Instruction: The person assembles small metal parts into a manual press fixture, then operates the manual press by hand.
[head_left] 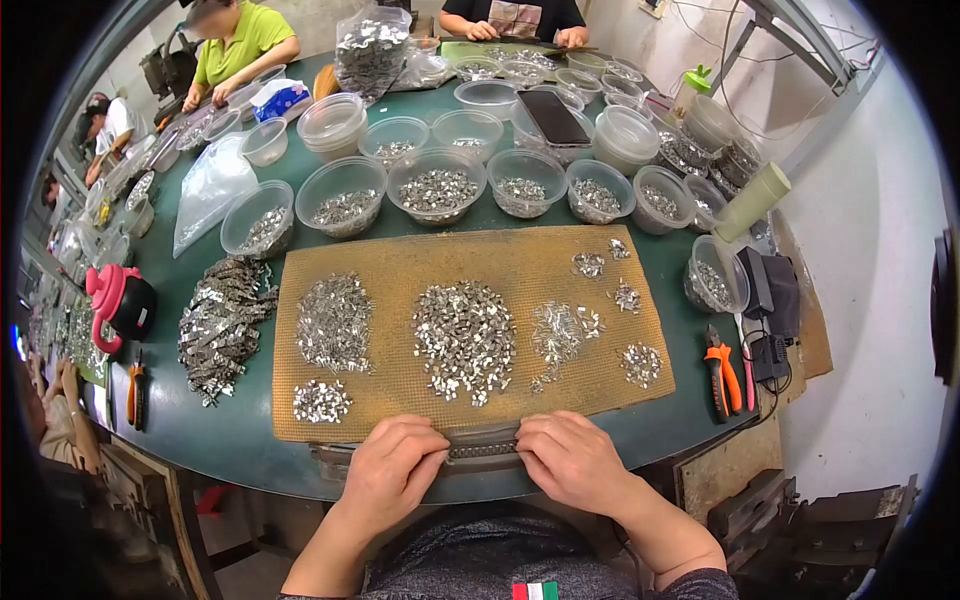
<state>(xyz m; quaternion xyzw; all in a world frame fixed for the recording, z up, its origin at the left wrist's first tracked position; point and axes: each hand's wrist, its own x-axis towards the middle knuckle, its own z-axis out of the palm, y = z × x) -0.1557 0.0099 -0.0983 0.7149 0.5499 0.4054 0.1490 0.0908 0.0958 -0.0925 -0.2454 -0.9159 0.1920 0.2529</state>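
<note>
At the front edge of the mat, a narrow dark linked strip [482, 451] is stretched level between my hands. My left hand [392, 468] is closed, pinching its left end; my right hand [573, 462] pinches the right end. The fingertips partly hide both ends. Just beyond lies a tan textured mat [390, 252] bearing small silvery metal pieces: a large middle pile [465, 340], a left pile [335, 322], a smaller pile [322, 401] below it, and thin pieces [558, 333] to the right. Several little heaps sit along the mat's right side.
Clear plastic bowls [437, 186] of metal pieces line the mat's far side. Left are a heap of linked metal strips [225, 328], pliers [136, 392] and a pink-black cup [120, 303]. Orange-handled cutters [721, 374] lie right. A phone [553, 118] rests on bowls. Other people work beyond.
</note>
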